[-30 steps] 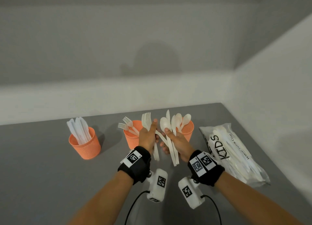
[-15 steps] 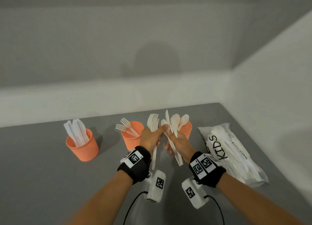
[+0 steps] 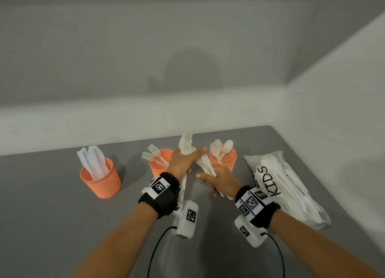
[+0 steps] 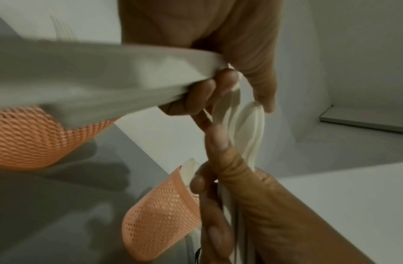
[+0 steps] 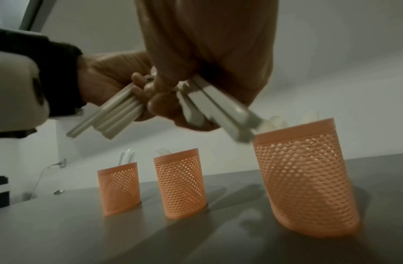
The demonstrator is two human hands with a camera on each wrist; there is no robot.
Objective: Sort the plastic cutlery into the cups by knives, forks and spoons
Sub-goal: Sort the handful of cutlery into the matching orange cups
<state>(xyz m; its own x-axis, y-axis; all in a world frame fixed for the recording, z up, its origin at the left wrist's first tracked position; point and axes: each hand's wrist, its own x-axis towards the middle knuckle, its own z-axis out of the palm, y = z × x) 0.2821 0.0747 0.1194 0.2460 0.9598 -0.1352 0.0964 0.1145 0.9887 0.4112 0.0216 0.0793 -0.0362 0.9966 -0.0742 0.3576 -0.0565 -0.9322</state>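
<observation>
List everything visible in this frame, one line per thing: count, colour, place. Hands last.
Cups: three, orange mesh, in a row on the table.
Knives: several, white, in the left cup.
Forks in cup: three, white, in the middle cup.
Spoons: three, cream, in the right cup.
Bag: one, clear, printed KIDS, holds white cutlery, right of the cups.
Table: one, grey.
Wrist cameras: two, white, under the wrists.
Left hand: holds forks upright.
Right hand: holds a mixed cutlery bundle.
</observation>
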